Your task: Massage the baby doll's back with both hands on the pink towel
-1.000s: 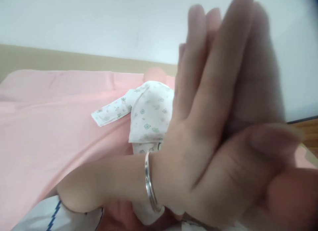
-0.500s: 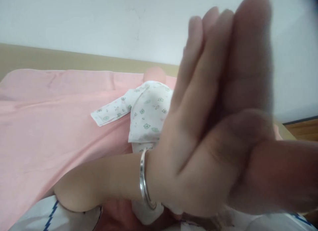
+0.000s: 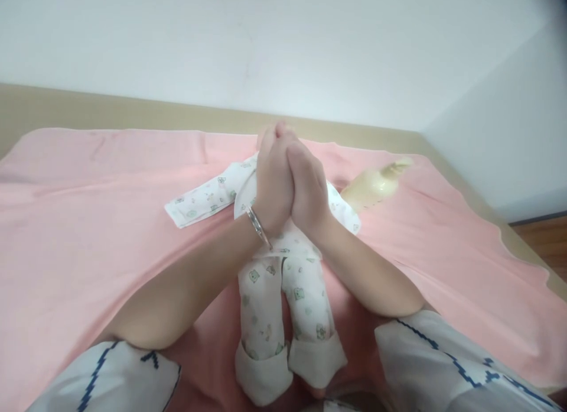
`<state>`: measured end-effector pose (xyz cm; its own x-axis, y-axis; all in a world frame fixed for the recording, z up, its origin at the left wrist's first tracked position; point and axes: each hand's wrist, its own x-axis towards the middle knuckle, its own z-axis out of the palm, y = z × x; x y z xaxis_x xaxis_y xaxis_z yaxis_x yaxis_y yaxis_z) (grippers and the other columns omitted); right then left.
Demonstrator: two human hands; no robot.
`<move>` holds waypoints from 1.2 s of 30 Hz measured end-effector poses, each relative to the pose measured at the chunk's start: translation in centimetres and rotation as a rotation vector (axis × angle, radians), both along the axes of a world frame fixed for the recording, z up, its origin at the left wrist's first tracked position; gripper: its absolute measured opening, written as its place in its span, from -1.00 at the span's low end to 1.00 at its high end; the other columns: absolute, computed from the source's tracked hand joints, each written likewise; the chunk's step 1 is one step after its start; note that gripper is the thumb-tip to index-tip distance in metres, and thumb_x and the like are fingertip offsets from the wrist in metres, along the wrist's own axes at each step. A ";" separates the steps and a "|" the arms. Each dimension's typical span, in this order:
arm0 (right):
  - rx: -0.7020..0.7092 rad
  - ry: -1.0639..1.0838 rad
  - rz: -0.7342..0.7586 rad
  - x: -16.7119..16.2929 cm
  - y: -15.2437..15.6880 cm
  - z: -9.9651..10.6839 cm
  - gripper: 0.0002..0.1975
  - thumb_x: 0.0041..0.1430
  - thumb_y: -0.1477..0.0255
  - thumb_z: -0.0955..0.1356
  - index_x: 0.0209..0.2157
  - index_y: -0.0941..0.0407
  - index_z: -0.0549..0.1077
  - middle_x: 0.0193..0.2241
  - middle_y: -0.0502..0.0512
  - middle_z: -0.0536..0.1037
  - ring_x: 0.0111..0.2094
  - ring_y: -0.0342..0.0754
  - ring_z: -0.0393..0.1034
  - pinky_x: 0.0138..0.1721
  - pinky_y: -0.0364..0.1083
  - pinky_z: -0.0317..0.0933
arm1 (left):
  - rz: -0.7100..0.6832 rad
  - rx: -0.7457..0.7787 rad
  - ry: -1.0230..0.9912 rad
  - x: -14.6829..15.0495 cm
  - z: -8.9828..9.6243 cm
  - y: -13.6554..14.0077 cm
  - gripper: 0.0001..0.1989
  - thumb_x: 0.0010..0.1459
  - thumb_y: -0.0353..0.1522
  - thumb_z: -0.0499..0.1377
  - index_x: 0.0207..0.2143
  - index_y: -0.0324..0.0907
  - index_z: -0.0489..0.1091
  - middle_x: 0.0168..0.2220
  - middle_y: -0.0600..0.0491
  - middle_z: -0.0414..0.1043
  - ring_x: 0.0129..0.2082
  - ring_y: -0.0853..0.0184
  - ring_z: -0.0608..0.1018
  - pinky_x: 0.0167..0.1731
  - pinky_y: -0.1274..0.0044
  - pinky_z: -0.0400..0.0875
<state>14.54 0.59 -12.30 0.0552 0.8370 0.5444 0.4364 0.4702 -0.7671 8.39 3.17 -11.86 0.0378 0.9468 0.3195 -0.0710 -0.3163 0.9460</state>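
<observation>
My left hand [image 3: 273, 190], with a silver bangle at the wrist, is pressed palm to palm against my right hand [image 3: 310, 190]. Their fingers are closed together and point away from me; nothing shows between them. Both hands are raised over a baby doll lying on its back, dressed in a white printed top [image 3: 212, 193] and matching trousers [image 3: 303, 294] with plain turned-up cuffs. My hands and wrists cover most of the doll's chest and head. A pale yellow bottle [image 3: 372, 188] with a narrow nozzle lies beside the doll's sleeve on the right, slightly blurred.
A pink sheet [image 3: 88, 240] with shallow creases lies under the doll. Behind it runs a beige edge [image 3: 133, 110] along a white wall [image 3: 177, 45]. My white sleeves with blue zigzag lines show at both lower corners, and a brown wooden surface [image 3: 543, 240] at far right.
My hands have moved away from the camera and down over the doll, from flat and close to the lens to closed against each other. The trousers and bottle have come into view.
</observation>
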 end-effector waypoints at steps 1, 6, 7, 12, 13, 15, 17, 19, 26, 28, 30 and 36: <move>0.003 0.034 -0.001 0.1 0.6 -0.7 -0.67 0.47 0.36 0.02 -0.30 0.04 0.29 -0.31 0.01 0.45 -0.15 -0.11 0.49 -0.13 -0.09 0.44 | -0.010 0.004 0.009 0.1 -0.4 0.7 -0.82 0.37 -0.45 0.01 -0.27 -0.08 0.36 -0.05 0.03 0.46 0.27 0.23 0.38 0.35 0.42 0.28; -0.040 0.045 -0.141 0.8 2.6 -3.4 -0.71 0.40 0.35 0.12 -0.45 0.02 0.21 -0.49 -0.01 0.37 -0.41 -0.05 0.35 -0.37 -0.02 0.27 | 0.022 -0.137 -0.041 0.7 -2.0 2.6 -0.75 0.37 -0.51 -0.04 -0.37 -0.12 0.29 -0.15 0.03 0.43 0.05 0.33 0.49 0.16 0.51 0.41; -0.054 0.047 -0.160 0.9 2.8 -3.7 -0.70 0.38 0.36 0.13 -0.49 0.02 0.17 -0.51 -0.01 0.35 -0.43 -0.05 0.33 -0.39 -0.02 0.24 | 0.041 -0.171 -0.057 0.8 -2.2 2.8 -0.76 0.38 -0.49 -0.04 -0.35 -0.12 0.29 -0.14 0.03 0.43 0.04 0.34 0.49 0.15 0.51 0.42; -0.084 0.110 -0.171 0.8 3.3 -4.1 -0.69 0.31 0.44 0.15 -0.55 0.03 0.09 -0.57 -0.02 0.28 -0.47 -0.09 0.27 -0.44 -0.08 0.20 | 0.095 -0.208 -0.033 0.9 -2.7 3.1 -0.80 0.35 -0.51 0.00 -0.30 -0.13 0.34 -0.14 0.05 0.48 0.01 0.33 0.52 0.13 0.45 0.42; -0.095 0.113 -0.177 0.8 3.3 -4.1 -0.69 0.30 0.46 0.15 -0.56 0.03 0.11 -0.57 -0.03 0.28 -0.48 -0.10 0.25 -0.46 -0.09 0.18 | 0.104 -0.201 -0.025 0.9 -2.7 3.1 -0.80 0.34 -0.52 0.00 -0.30 -0.12 0.35 -0.14 0.05 0.48 0.01 0.32 0.52 0.13 0.44 0.42; -0.116 0.121 -0.190 0.7 3.4 -4.0 -0.68 0.30 0.50 0.15 -0.56 0.03 0.15 -0.58 -0.04 0.27 -0.49 -0.10 0.23 -0.47 -0.10 0.16 | 0.118 -0.188 -0.013 1.0 -2.8 3.1 -0.80 0.32 -0.51 0.02 -0.33 -0.11 0.34 -0.16 0.06 0.48 -0.01 0.31 0.53 0.11 0.45 0.44; -0.130 0.135 -0.201 0.7 3.3 -4.0 -0.69 0.29 0.54 0.16 -0.56 0.04 0.17 -0.58 -0.05 0.27 -0.48 -0.10 0.23 -0.47 -0.10 0.16 | 0.129 -0.173 0.005 1.0 -2.9 3.1 -0.78 0.31 -0.51 0.03 -0.40 -0.11 0.31 -0.24 0.07 0.48 -0.08 0.31 0.54 0.04 0.47 0.47; -0.125 0.162 -0.204 0.8 3.3 -4.2 -0.70 0.25 0.58 0.17 -0.56 0.04 0.15 -0.58 -0.05 0.26 -0.49 -0.10 0.22 -0.47 -0.10 0.16 | 0.140 -0.154 0.039 1.1 -3.2 3.1 -0.75 0.30 -0.49 0.03 -0.45 -0.11 0.28 -0.34 0.07 0.45 -0.18 0.31 0.54 -0.05 0.47 0.50; -0.044 0.146 -0.083 1.8 2.7 -5.1 -0.76 0.22 0.53 0.17 -0.49 0.04 0.33 -0.51 -0.04 0.39 -0.41 -0.09 0.31 -0.38 -0.10 0.25 | 0.137 -0.058 0.149 0.7 -5.0 2.6 -0.80 0.34 -0.40 -0.01 -0.16 -0.08 0.40 0.00 0.04 0.52 0.08 0.25 0.51 0.18 0.38 0.41; -0.025 0.056 -0.029 2.4 2.9 -5.4 -0.74 0.24 0.51 0.16 -0.39 0.03 0.42 -0.41 -0.04 0.50 -0.33 -0.09 0.39 -0.29 -0.10 0.31 | 0.131 -0.048 0.145 0.5 -5.5 2.5 -0.77 0.33 -0.41 -0.02 -0.11 -0.06 0.40 0.05 0.05 0.50 0.13 0.27 0.49 0.23 0.38 0.38; -0.024 -0.039 0.007 3.0 3.2 -5.6 -0.73 0.27 0.48 0.17 -0.25 0.01 0.47 -0.27 -0.01 0.57 -0.20 -0.06 0.45 -0.14 -0.06 0.36 | 0.119 -0.033 0.147 0.3 -5.7 2.3 -0.74 0.30 -0.43 -0.01 -0.06 -0.06 0.39 0.10 0.06 0.47 0.18 0.28 0.46 0.28 0.38 0.34; 0.030 -0.337 0.017 4.8 4.4 -6.5 -0.77 0.22 0.47 0.25 -0.16 0.04 0.50 -0.05 0.12 0.59 0.01 0.09 0.44 0.11 0.15 0.32 | 0.004 0.120 0.330 -0.6 -5.9 1.8 -0.70 0.23 -0.44 0.03 -0.03 -0.08 0.41 0.09 0.04 0.49 0.15 0.20 0.49 0.25 0.32 0.37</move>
